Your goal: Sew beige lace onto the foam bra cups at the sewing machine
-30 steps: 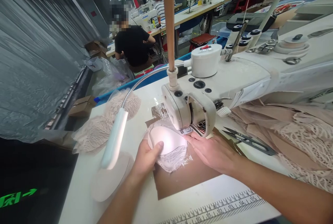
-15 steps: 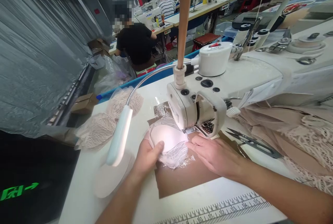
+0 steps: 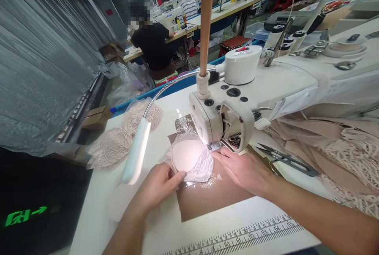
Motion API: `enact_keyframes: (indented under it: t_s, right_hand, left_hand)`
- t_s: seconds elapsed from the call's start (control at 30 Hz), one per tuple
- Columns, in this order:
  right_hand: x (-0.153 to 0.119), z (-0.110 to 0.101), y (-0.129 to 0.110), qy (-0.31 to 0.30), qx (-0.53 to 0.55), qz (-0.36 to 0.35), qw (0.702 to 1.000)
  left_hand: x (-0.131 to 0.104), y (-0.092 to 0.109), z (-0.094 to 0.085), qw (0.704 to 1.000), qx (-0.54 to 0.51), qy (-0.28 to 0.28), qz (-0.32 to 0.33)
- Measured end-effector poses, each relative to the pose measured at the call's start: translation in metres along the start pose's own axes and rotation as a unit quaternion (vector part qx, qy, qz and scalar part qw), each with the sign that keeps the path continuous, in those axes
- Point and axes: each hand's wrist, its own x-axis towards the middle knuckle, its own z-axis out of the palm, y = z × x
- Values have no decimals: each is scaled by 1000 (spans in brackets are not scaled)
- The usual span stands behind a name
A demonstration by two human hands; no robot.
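A padded bra cup (image 3: pixel 185 158) with white lace along its lower right lies under the sewing machine's presser foot (image 3: pixel 214 145), lit by a lamp. My left hand (image 3: pixel 162 184) pinches the cup's lower left edge between thumb and fingers. At the opposite side, my right hand (image 3: pixel 242 166) has its fingers closed together at the lace edge, right by the presser foot. The sewing machine head (image 3: pixel 207 117) stands just above that edge. Beneath the cup, a brown sheet (image 3: pixel 204 201) covers part of the white table.
The lamp (image 3: pixel 136 152) hangs on a bent neck left of the cup. Lace cups (image 3: pixel 111 148) lie at the left. Thread snips (image 3: pixel 290 160) and beige lace fabric (image 3: pixel 349 148) are on the right. A printed ruler (image 3: pixel 237 239) runs along the front. One person (image 3: pixel 154 45) sits ahead.
The cup has turned slightly, with its lace side spread flatter. My left hand has shifted down and left along its edge; my right fingers have moved up nearer the presser foot.
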Motion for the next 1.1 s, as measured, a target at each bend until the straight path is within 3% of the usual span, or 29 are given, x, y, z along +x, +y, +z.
enact_keyframes:
  t_s: [0.13, 0.23, 0.37, 0.47, 0.57, 0.67, 0.87, 1.1]
  right_hand:
    - [-3, -3, 3, -12, 16, 25, 999]
    - [-3, -4, 4, -19, 23, 32, 999]
    - [0, -9, 2, -24, 48, 10, 998]
    - [0, -12, 3, -28, 68, -10, 997]
    - [-1, -12, 5, -17, 79, -16, 997]
    - [-2, -10, 6, -8, 87, -22, 996]
    - [-2, -7, 6, -3, 89, -11, 996]
    - [-3, -2, 2, -31, 92, -44, 994]
  left_hand:
    - [-28, 22, -19, 979, 191, -58, -32]
    - [-38, 40, -22, 977, 182, -88, 70]
    - [-20, 56, -6, 953, 171, -55, 246]
    - [12, 53, 14, 929, 215, -35, 299]
    - [41, 40, 32, 935, 227, -25, 272]
    - [53, 28, 41, 945, 213, -6, 249]
    - [50, 24, 40, 944, 175, -5, 280]
    - [48, 23, 42, 951, 157, 4, 266]
